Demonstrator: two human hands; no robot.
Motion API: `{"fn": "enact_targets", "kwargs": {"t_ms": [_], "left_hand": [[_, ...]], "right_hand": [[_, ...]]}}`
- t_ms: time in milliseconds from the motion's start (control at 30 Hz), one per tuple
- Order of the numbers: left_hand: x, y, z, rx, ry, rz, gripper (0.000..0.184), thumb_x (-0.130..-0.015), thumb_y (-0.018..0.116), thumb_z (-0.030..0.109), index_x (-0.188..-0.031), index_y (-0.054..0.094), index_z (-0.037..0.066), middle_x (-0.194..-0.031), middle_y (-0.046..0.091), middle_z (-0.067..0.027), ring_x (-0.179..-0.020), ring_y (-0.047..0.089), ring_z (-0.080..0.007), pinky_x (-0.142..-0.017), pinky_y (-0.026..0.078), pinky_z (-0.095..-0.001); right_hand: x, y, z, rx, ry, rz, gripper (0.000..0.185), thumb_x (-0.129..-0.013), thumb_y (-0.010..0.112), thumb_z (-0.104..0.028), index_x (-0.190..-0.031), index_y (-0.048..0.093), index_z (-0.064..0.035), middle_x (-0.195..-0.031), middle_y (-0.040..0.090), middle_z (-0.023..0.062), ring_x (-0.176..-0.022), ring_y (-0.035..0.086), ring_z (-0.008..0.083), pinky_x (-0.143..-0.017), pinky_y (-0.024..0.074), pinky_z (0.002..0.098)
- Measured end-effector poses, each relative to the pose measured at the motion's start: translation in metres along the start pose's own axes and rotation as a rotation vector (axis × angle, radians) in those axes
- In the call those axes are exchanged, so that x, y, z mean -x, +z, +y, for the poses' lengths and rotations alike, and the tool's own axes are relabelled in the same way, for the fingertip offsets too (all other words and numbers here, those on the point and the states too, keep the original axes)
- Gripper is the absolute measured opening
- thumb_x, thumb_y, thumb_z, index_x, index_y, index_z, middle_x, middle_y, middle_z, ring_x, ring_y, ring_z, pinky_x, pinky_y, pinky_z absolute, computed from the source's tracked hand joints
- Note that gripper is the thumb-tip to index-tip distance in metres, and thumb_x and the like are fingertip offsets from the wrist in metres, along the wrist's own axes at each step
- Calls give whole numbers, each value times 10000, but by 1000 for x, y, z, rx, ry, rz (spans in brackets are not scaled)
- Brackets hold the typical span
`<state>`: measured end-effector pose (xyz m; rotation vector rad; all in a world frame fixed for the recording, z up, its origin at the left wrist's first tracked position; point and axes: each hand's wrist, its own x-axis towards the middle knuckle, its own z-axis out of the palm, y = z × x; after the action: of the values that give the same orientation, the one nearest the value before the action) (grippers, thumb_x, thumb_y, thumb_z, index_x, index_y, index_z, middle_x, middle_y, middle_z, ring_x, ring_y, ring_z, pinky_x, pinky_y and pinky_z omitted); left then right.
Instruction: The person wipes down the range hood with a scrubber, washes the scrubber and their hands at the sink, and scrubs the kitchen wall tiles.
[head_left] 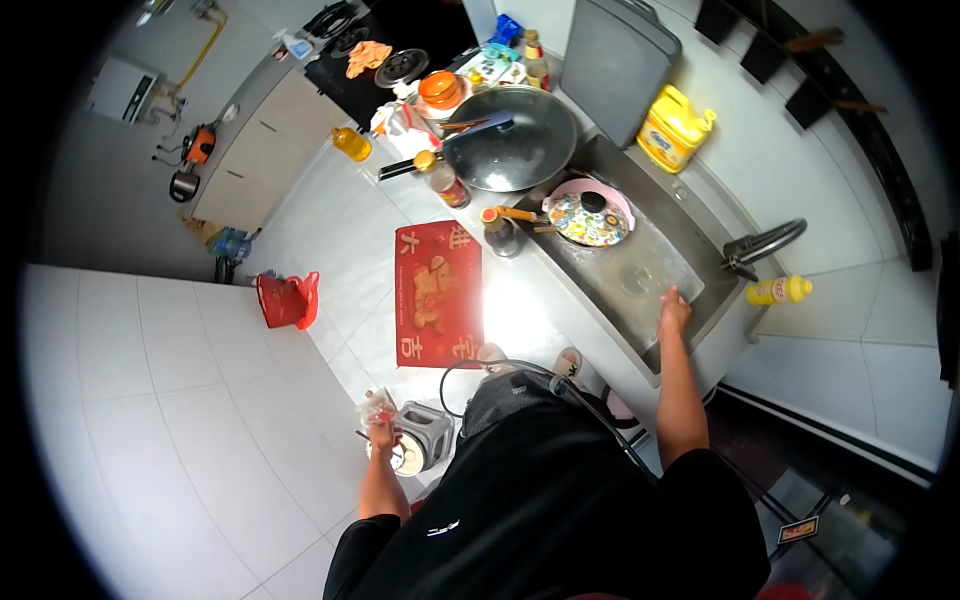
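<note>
The left hand's (pixel 381 434) fingers pinch a crumpled translucent plastic bag (pixel 374 407) beside a grey plastic stool (pixel 434 430). Farther right, a round floral lid (pixel 583 228) lies inside the rectangular metal sink (pixel 660 205); the right hand (pixel 675 314) reaches in, its fingers' grip unclear.

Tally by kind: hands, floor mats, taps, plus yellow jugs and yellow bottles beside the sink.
Hands: 2 (left hand, right hand)
Floor mat: 1
Tap: 1
Yellow jug: 1
Yellow bottle: 1
Total: 6
</note>
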<state>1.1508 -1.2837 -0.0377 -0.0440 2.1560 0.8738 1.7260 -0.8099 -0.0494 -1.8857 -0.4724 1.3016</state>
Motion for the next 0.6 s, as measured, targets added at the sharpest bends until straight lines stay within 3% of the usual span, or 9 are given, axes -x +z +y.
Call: {"fn": "enact_targets", "kwargs": {"t_ms": [100, 200, 267, 300, 367, 433, 500, 533, 600], "left_hand": [[29, -17, -37, -16, -239, -74, 306, -946, 526, 299, -1075, 601, 32, -885, 696, -123, -681, 665, -228, -533, 512, -329], [35, -22, -54, -13, -258, -156, 376, -950, 564, 308, -1181, 579, 12, -951, 701, -135, -772, 686, -245, -630, 543, -357], [21, -34, -63, -9, -241, -163, 378, -952, 564, 307, -1190, 572, 12, -958, 699, -133, -781, 685, -243, -636, 541, -360], [15, -39, -64, -23, -218, -169, 381, -954, 564, 305, -1198, 564, 12, -965, 698, -131, -789, 684, -241, -643, 539, -362], [2, -58, -56, -6, -212, -156, 352, -963, 559, 288, -1183, 568, 14, -966, 696, -124, -792, 680, -231, -636, 531, -347], [-26, -78, -46, 68, -174, -138, 311, -974, 544, 279, -1134, 582, 14, -949, 696, -118, -786, 676, -225, -628, 527, -336], [-59, -95, -39, 51, -102, -144, 270, -983, 536, 280, -1064, 599, 30, -930, 699, -111, -737, 660, -194, -606, 519, -327], [-72, -101, -24, 60, -97, -139, 258, -980, 541, 278, -1019, 610, 33, -890, 694, -96, -712, 657, -184, -585, 505, -310], [-98, -119, -7, 65, -87, -134, 252, -976, 546, 277, -973, 621, 37, -849, 690, -80, -688, 653, -174, -564, 491, -293]], "right_hand": [[-27, 9, 27, -4, -237, 164, 332, -928, 643, -381, -751, 621, -101, -613, 457, -52, -507, 363, 95, -471, 279, 273], [-20, 15, 23, -36, -281, 181, 314, -906, 663, -289, -716, 607, -45, -633, 485, -28, -545, 435, 130, -488, 345, 322], [-23, 13, 22, 147, -402, 223, 310, -912, 606, -253, -830, 686, 36, -697, 648, 106, -611, 587, 222, -588, 469, 391], [-25, 11, 20, 157, -415, 215, 310, -912, 606, -253, -830, 686, 36, -697, 648, 106, -611, 587, 222, -588, 469, 391], [-25, 8, 20, 842, -514, 405, 320, -885, 605, -252, -861, 701, 52, -822, 700, 232, -702, 664, 353, -664, 503, 455], [-9, 5, 17, 1157, -775, 394, 362, -875, 588, -285, -847, 705, 57, -936, 677, 300, -775, 665, 430, -692, 498, 509], [-9, 12, 21, 663, -567, 585, 372, -888, 589, -304, -837, 679, 52, -816, 691, 216, -725, 660, 390, -644, 497, 493], [-6, 12, 21, 650, -576, 594, 372, -888, 589, -304, -837, 679, 52, -816, 691, 216, -725, 660, 390, -644, 497, 493], [5, 11, 27, 389, -400, 477, 294, -895, 609, -281, -846, 668, 3, -715, 635, 89, -666, 646, 275, -551, 487, 401]]}}
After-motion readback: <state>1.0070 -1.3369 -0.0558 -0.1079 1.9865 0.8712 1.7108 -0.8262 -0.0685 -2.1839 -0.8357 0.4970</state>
